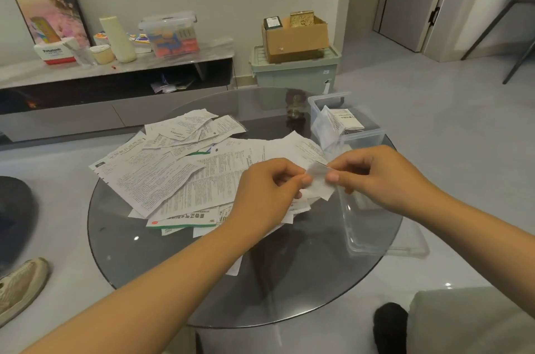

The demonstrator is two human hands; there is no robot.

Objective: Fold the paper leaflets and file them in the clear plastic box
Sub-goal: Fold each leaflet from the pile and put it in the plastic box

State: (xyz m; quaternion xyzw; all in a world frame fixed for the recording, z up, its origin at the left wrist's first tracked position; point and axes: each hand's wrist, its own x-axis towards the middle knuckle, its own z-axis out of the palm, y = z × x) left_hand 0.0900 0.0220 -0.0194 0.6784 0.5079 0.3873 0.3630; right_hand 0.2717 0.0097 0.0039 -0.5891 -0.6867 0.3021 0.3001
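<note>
**Two hands fold a small leaflet above a round glass desk**

A person sits at a round, dark glass desk (139, 252) with both bare arms reaching forward. Between the hands, held just above the desk, is a small folded leaflet (320, 184), white and already reduced to a narrow slip. The left hand (266, 191) pinches its left edge between thumb and curled fingers. The right hand (373, 177) pinches its right edge the same way. The slip's long axis runs roughly from upper right to lower left, tilted across the gap between the two hands.

Beneath and to the left of the hands lies a loose pile of unfolded leaflets (173, 168), printed sheets overlapping in the middle of the desk.

The clear plastic box (362, 136) stands at the right side of the desk, beyond the right hand and just beside it. A few folded papers already stand inside its far end. A second clear tray or lid (373, 240) lies flat near the desk's right edge, under the right wrist.

The box lies to the right of the held slip, so the right hand is the nearer one for filing it; the reach would be short, forward and rightward. The fold looks nearly finished, though whether another crease is due cannot be told.
</note>
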